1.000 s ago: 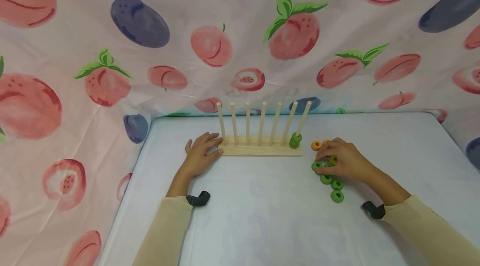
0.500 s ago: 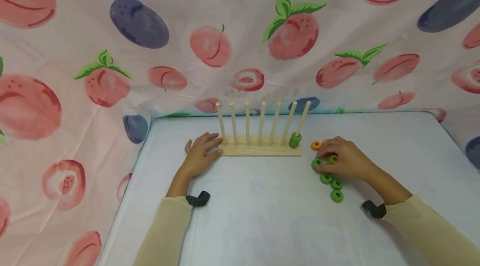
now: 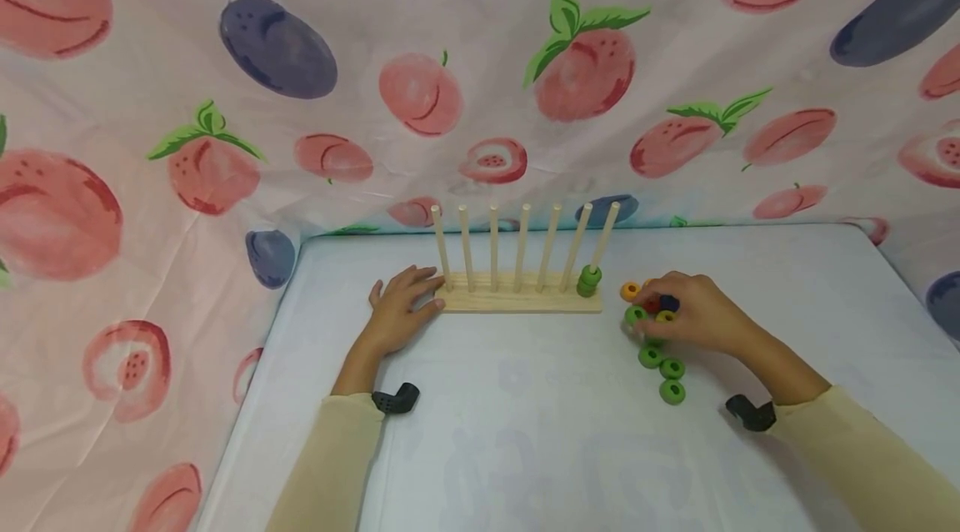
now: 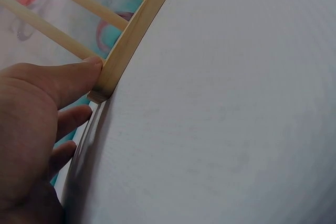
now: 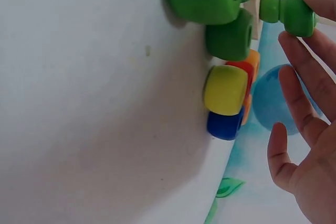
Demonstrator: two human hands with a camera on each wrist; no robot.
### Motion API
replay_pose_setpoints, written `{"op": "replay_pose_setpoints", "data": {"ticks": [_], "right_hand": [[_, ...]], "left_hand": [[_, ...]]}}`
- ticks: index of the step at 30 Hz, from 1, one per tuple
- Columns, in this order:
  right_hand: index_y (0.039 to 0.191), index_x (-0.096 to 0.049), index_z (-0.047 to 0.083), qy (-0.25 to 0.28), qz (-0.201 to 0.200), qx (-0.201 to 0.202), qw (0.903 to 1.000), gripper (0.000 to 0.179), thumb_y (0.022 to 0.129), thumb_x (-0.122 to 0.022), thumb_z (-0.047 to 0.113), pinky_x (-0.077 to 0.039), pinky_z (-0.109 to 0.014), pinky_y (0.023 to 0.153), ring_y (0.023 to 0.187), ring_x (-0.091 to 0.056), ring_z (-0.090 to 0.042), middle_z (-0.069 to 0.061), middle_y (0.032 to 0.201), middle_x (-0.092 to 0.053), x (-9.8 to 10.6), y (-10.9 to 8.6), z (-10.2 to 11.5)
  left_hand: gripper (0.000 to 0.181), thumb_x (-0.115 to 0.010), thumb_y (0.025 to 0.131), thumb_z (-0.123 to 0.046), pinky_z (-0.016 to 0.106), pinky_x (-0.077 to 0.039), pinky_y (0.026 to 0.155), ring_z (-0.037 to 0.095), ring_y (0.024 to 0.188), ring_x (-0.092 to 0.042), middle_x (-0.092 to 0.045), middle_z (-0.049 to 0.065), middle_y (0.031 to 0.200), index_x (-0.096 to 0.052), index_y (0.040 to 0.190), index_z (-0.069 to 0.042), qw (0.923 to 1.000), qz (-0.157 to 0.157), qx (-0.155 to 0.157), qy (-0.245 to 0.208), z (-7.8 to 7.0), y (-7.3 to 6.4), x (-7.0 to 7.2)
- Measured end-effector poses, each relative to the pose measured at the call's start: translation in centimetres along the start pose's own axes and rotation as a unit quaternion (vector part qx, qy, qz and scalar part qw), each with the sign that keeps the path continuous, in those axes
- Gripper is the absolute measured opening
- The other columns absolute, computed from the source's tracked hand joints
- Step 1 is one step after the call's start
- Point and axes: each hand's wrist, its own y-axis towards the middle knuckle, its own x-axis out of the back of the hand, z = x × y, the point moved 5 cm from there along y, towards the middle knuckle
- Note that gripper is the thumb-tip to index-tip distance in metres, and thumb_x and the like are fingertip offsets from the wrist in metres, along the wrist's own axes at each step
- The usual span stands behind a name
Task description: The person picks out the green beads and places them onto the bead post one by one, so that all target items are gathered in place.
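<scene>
My right hand pinches a green bead between thumb and fingertips, a little above the white table. On the left, my left hand rests its thumb on the end of a wooden peg stand, its fingers fairly straight; the left wrist view shows the thumb tip touching the base. Green beads are stacked on the rightmost peg, while the other pegs are bare. Under and around my right hand lie loose green beads, a yellow bead, a blue bead and orange beads. A red bead is partly hidden.
A fruit-print cloth hangs behind the table and on its left side. The stand is close to the table's back edge, its several pegs upright.
My right hand has raised the green bead slightly from among the loose beads, uncovering blue and red ones. The left hand and the stand have stayed in place.
</scene>
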Motion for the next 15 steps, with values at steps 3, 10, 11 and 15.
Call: {"op": "replay_pose_setpoints", "data": {"ticks": [3,10,11,15], "right_hand": [[0.104,-0.076,0.018,0.0,-0.002,0.004,1.0,0.028,0.079,-0.089,0.021,-0.059,-0.036,0.076,0.085,-0.065,-0.017,0.004,0.096,-0.071,0.2,0.1,0.2],[0.104,-0.075,0.016,-0.007,-0.033,0.036,0.9988,0.027,0.08,-0.087,0.016,-0.056,-0.034,0.071,0.08,-0.063,-0.018,0.009,0.089,-0.068,1.3,0.1,1.1],[0.104,-0.075,0.017,-0.008,-0.04,0.04,0.9984,0.026,0.08,-0.087,0.015,-0.055,-0.033,0.07,0.08,-0.062,-0.018,0.009,0.088,-0.068,1.5,0.2,1.2],[0.104,-0.076,0.018,-0.002,-0.065,0.061,0.996,0.027,0.079,-0.086,0.012,-0.052,-0.029,0.067,0.079,-0.059,-0.016,0.01,0.09,-0.068,2.0,0.4,1.6]], "left_hand": [[0.046,-0.063,0.102,-0.039,0.07,0.004,0.119,0.032,0.156,-0.026,-0.048,0.003,0.158,-0.061,0.143,-0.02,1.0,0.0,-0.001,0.0,-0.1,0.0,0.1],[0.045,-0.063,0.102,-0.039,0.07,0.004,0.119,0.032,0.156,-0.026,-0.048,0.003,0.158,-0.061,0.143,-0.02,1.0,0.001,0.0,-0.002,-0.1,-0.1,0.1],[0.046,-0.063,0.102,-0.039,0.07,0.004,0.119,0.032,0.156,-0.026,-0.048,0.003,0.158,-0.061,0.143,-0.02,1.0,0.001,0.0,-0.003,-0.1,-0.1,0.1],[0.046,-0.063,0.101,-0.039,0.07,0.004,0.119,0.032,0.156,-0.026,-0.047,0.003,0.158,-0.061,0.143,-0.02,1.0,0.0,-0.002,-0.002,-0.2,0.0,0.1]]}}
